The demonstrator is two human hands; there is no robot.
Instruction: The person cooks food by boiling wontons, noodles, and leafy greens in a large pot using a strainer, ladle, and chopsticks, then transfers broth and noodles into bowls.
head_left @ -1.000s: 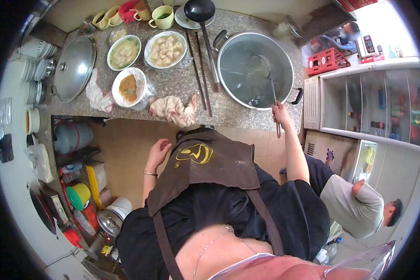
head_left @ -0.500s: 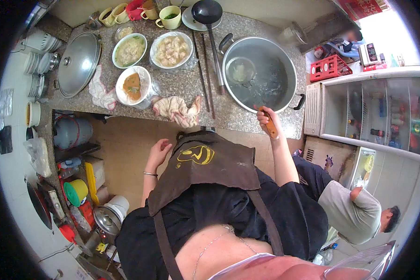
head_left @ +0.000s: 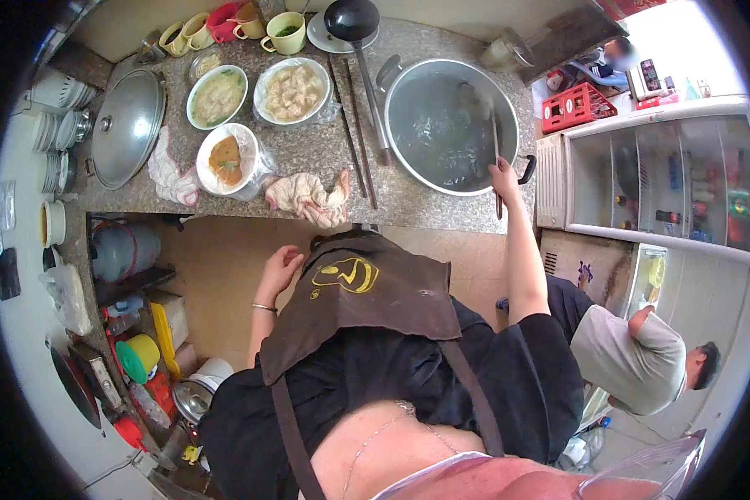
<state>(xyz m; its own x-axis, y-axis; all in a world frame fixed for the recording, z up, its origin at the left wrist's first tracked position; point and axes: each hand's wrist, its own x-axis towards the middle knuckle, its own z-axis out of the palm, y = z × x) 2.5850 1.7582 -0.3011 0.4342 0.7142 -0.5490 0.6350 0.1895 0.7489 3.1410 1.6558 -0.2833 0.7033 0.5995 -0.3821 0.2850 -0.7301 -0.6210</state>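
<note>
My right hand [head_left: 505,180] is closed around the handle of a ladle [head_left: 495,133] at the front rim of a large metal pot [head_left: 393,148]. The ladle's head is down in the cloudy water, near the pot's back right, and looks blurred. My left hand [head_left: 283,265] hangs beside the apron [head_left: 367,292], below the counter edge, with fingers loosely curled and apart and nothing in them. Left of the pot lie long chopsticks [head_left: 354,133] and a black ladle [head_left: 352,21]. Farther left are a bowl of dumplings [head_left: 292,93], a soup bowl [head_left: 217,97] and a bowl of brown sauce [head_left: 227,161].
A crumpled cloth [head_left: 310,198] lies at the counter's front edge, and a large lid [head_left: 128,128] at its left. Yellow cups [head_left: 285,32] line the back. A glass-door fridge [head_left: 658,179] stands right, with another person [head_left: 633,358] below it.
The ladle has swung across the pot from right to left and back to the right, with my right hand following. My left hand stays nearly still. The view has shifted slightly.
</note>
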